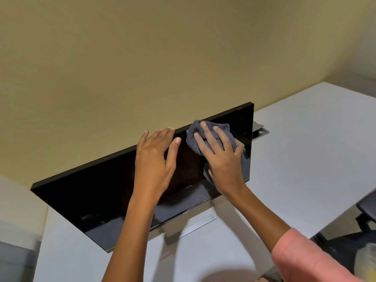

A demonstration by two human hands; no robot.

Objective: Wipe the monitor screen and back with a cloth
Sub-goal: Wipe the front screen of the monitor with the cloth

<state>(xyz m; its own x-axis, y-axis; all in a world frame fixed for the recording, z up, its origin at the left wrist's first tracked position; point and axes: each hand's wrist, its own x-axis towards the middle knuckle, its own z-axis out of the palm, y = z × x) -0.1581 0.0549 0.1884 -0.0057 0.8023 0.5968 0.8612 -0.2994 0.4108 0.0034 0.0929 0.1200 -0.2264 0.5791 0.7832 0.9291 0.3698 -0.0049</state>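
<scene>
A black monitor (97,200) is standing on a white desk (305,159), its dark screen facing the person and leaning back a little towards the beige wall (142,58) behind it; the stand (191,226) is showing below the lower bezel, silver and resting on the desk top.

The right hand (221,159) is lying flat against the upper right part of the screen, pressing a grey cloth (211,137) onto the glass; the fingers are stretched out over the cloth, spread and nearly straight, so the hand is pressing rather than clutching; the cloth is bunching up past the fingertips, close to the top edge of the monitor, and a fold of it is hanging out below the heel of the hand. A pink sleeve (309,259) is covering that arm from the elbow.

The left hand (154,157) is sitting just beside the right one, touching the top edge of the monitor; its fingers are hooking over that edge while the thumb is resting on the screen's face, so it is grasping the rim between them.

At the right border a dark chair (366,212) is poking in beside the desk; behind the monitor's right end a grey metal fitting (260,131) is lying on the desk.
</scene>
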